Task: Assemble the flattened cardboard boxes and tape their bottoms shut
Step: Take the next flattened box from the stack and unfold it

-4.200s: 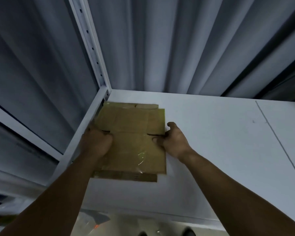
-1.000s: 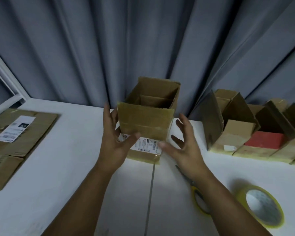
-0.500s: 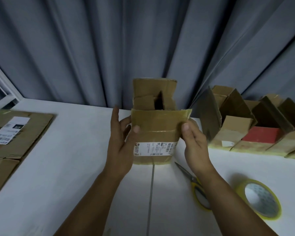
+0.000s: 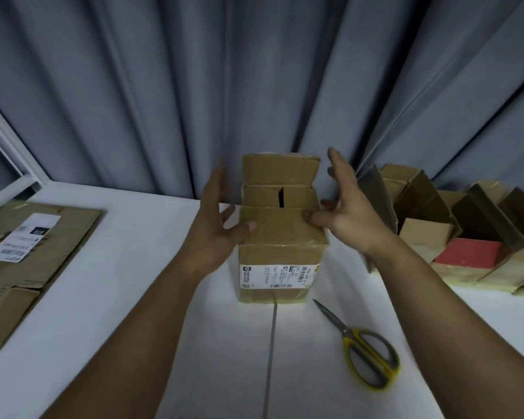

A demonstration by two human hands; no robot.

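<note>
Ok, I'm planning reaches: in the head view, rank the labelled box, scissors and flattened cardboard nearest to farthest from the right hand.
1. labelled box, centre, touched by the right hand
2. scissors, nearer the person, on the right
3. flattened cardboard, far left

Head-worn wide-angle camera, looking forward and down.
It sits above the near edge of a white desk (image 4: 118, 297), close in, centred on a cardboard box (image 4: 282, 237); the left forearm (image 4: 139, 337) and right forearm (image 4: 451, 313) enter from the bottom, and a grey curtain (image 4: 164, 101) fills the upper half beyond.
</note>
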